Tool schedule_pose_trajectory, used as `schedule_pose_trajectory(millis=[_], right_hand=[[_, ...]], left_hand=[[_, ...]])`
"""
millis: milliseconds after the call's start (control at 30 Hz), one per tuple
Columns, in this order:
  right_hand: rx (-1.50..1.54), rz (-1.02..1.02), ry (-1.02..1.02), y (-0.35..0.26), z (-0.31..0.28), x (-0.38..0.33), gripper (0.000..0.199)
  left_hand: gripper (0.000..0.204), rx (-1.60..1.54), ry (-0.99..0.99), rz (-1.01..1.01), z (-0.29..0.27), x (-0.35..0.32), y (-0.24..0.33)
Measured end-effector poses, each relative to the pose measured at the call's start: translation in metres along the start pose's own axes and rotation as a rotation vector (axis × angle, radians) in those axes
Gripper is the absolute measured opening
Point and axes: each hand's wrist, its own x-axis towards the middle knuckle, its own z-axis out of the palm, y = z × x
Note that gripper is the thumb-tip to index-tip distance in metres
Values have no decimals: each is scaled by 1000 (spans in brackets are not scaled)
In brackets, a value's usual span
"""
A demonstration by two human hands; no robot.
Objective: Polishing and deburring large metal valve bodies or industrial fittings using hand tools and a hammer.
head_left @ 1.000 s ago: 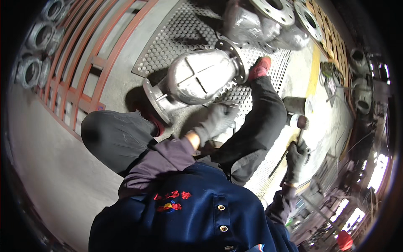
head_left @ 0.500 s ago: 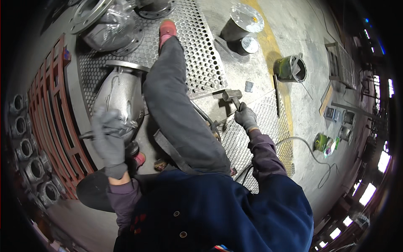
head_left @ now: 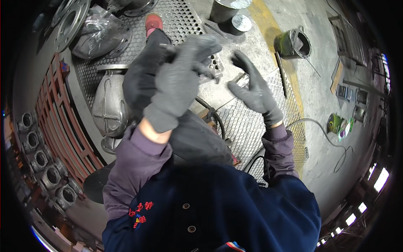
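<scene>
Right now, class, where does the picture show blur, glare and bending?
In the head view, the left hand looks smeared, the right hand somewhat crisper; at the head view's lower right, windows glare white; toward the head view's left rim, the red rack bows.

Left grip (head_left: 178, 80) and right grip (head_left: 254, 90) gloved in dark grey; sleeves (head_left: 142, 168) purplish, jacket (head_left: 231, 197) navy with red embroidery (head_left: 149, 205), trousers (head_left: 197, 140) charcoal, shoe (head_left: 153, 22) red. Casting (head_left: 109, 107) silver-grey; plate (head_left: 178, 21) grey, dotted with round holes; mesh (head_left: 247, 124) pale, diamond-patterned. Floor (head_left: 321, 101) grey, stripe (head_left: 267, 21) yellow.
</scene>
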Motion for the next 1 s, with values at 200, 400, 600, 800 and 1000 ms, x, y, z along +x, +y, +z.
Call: schedule_pose_trajectory(millis=[200,400,600,800,1000], right_hand=[[367,201,-82,35,27,1,43],[-514,804,92,229,-43,-75,34],[-833,346,223,231,4,-60,41],[-855,417,-632,156,153,-15,49],[-798,308,-574,177,189,-13,30]], left_hand=[[47,161,17,-113,9,0,-2],[56,-98,401,31,-77,-61,61],[63,-5,716,-68,-131,-165,52],[53,-170,1108,-81,-147,-205,37],[45,-245,1197,44,-158,-276,41]])
